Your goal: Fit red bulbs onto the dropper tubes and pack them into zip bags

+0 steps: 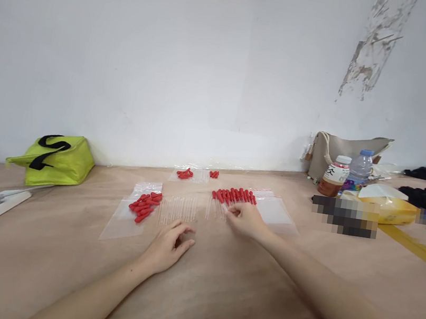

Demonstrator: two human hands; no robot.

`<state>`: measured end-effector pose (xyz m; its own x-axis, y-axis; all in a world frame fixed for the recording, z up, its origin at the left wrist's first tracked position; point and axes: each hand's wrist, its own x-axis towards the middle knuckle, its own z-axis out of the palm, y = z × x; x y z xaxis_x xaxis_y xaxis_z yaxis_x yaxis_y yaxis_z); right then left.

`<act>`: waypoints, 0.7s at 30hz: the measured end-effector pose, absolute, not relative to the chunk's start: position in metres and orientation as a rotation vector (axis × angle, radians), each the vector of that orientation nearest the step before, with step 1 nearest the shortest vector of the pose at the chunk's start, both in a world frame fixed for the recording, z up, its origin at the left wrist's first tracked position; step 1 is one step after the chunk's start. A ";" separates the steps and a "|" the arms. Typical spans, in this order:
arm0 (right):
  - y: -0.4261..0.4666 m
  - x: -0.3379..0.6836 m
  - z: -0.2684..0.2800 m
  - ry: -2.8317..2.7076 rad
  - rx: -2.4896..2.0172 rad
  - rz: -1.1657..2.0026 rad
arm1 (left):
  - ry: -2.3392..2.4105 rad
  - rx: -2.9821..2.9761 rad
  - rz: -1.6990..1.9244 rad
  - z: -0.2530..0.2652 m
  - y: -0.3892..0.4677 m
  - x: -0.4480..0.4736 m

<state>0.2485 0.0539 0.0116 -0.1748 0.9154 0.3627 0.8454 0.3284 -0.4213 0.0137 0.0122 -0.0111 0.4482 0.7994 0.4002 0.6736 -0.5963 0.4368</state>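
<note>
Red-Headed Rods: Position and Handling

The row of red-headed rods (235, 196) lies on the brown table covering (196, 295), heads toward the wall, just left of the flat zip bags (280, 216). The right hand (244, 219) meets the near ends of the rods with thumb and fingers drawn together; whether a rod is pinched between them cannot be told at this size. The rods appear light, thin and stiff, probably slippery and liable to snap or roll. Take hold by the bulbous head or low on the stem, with light fingertip pressure.

Left of the row lie bare clear rods (179, 209). The left hand (168, 246) rests nearer the wearer, fingers loosely curled, thumb apart, with nothing visible in its grasp. Farther left, loose red teardrop-shaped pieces (144, 206) lie on a clear bag (119, 225). Outward stand a lime-green bag (64, 164) at left and a brown-filled bottle (334, 175) at right.
</note>
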 end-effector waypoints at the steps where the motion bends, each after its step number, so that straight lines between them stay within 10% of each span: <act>1: 0.064 0.246 0.013 -1.982 -1.602 0.223 | 1.269 2.502 0.835 -0.011 0.012 0.014; 21: 0.113 0.200 -0.006 -1.809 -1.967 0.037 | 1.232 2.481 0.775 -0.007 0.012 0.014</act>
